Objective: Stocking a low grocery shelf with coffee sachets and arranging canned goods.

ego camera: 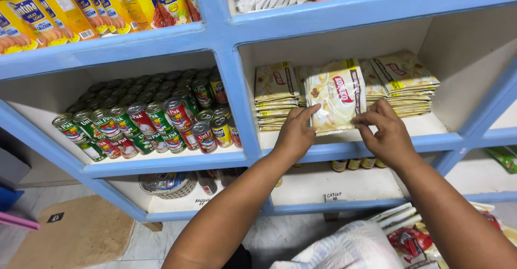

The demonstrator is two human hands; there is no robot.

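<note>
Cream sachet bundle point(335, 98) on blue shelf point(344, 146): light, soft, likely slippery; left hand point(295, 134) and right hand point(385, 134) fingers pinch its lower edges.

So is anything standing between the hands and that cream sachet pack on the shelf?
Nothing visible does. The left hand and the right hand both already have fingers on the sachet pack, one at each lower side. It stands in front of the sachet stacks in the blue shelf compartment.

Red-and-green cans point(145, 123) fill the left shelf, yellow cans point(81, 5) sit upper left, and a woven basket point(167, 185) rests lower down.
</note>
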